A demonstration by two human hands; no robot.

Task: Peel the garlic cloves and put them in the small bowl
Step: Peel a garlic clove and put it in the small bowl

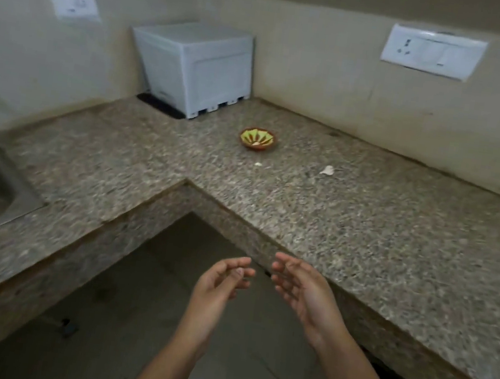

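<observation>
With the left hand (222,285) and right hand (302,290) near the bench (364,237) edge, each grip loosely spread and seemingly empty, the next move looked like a far reach for the garlic piece (328,170) lying right of the small bowl (257,139).
</observation>
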